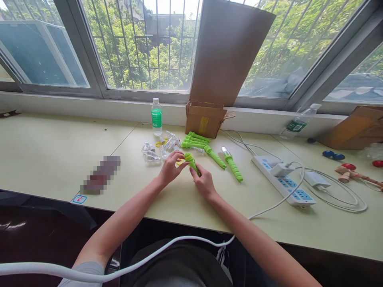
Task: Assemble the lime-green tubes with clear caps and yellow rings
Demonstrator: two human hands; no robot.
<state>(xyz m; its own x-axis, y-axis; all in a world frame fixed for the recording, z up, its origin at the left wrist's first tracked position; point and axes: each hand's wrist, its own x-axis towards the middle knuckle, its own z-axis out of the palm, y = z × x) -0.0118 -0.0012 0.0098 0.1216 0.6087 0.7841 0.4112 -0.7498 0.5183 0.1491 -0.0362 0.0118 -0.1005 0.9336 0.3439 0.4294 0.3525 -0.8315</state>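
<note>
- White cord, thick and smooth, curves across the person's lap at the near side.
- Green tube: held tilted over the table, yellow rim at the far end.
- Right hand: grip wrapped around the tube's lower body. Left hand: grip narrowed, thumb and fingertips at the rim.
- Step, as judged: working the rim end. Next move calls for steady right support, light left fingertips.
- Farther left: glossy, clear plastic pieces. Farther right: slim, grooved green tubes.
</note>
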